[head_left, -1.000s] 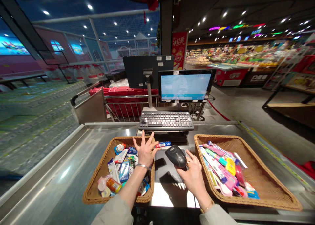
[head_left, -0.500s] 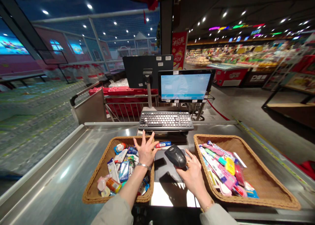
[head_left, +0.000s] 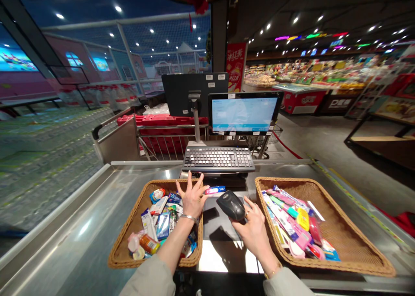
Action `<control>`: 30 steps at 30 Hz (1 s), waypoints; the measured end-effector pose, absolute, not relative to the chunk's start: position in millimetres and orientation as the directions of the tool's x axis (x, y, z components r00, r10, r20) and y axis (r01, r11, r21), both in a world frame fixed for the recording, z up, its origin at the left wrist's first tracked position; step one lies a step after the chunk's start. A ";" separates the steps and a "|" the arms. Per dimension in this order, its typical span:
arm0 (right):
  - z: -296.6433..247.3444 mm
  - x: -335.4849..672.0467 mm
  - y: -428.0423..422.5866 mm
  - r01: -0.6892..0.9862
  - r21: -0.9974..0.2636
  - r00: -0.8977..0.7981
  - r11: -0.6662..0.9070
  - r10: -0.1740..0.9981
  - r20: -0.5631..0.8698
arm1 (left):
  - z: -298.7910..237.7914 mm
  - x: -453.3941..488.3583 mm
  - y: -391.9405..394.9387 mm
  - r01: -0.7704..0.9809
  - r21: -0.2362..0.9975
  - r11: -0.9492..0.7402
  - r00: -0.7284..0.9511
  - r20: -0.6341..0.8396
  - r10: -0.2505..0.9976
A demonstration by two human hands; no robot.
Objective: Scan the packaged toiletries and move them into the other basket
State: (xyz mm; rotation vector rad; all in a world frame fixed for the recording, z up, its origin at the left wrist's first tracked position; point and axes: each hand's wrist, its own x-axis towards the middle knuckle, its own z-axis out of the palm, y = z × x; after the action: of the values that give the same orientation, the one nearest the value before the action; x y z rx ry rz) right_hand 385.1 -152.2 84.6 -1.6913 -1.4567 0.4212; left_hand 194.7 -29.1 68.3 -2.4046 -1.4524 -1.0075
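One small carton [head_left: 216, 189], its print seemingly too blurred to read, sits pinched in the left hand's [head_left: 192, 202] thumb and forefinger, just beside the left basket [head_left: 126, 231] | Apart from it, the right hand [head_left: 254, 227] clasps a black scanner [head_left: 231, 204] near the carton | Assorted packages [head_left: 163, 225] crowd the left basket, more the right basket [head_left: 352, 240] | Keyboard [head_left: 220, 158] beyond

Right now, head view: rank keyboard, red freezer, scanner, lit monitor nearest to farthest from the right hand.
1. Scanner, in the right hand.
2. Keyboard, ahead past the scanner.
3. Lit monitor, behind the keyboard.
4. Red freezer, background right.
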 end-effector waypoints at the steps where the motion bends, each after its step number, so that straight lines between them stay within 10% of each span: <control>1: 84.7 385.1 -152.2 0.643 -0.766 0.270 0.030 0.926 0.263 | 68.5 194.8 -29.2 0.831 0.202 -0.518 0.303 0.616 0.727; 30: 78.4 397.6 -157.4 0.627 -0.779 0.355 -0.008 0.893 0.276 | 72.2 206.9 -27.3 0.817 0.206 -0.539 0.321 0.614 0.721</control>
State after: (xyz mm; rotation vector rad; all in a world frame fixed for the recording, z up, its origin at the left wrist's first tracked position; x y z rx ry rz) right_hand 397.6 -157.4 78.4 -1.7211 -1.3580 0.3729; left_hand 206.9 -27.3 72.2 -2.4349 -1.4288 -1.0152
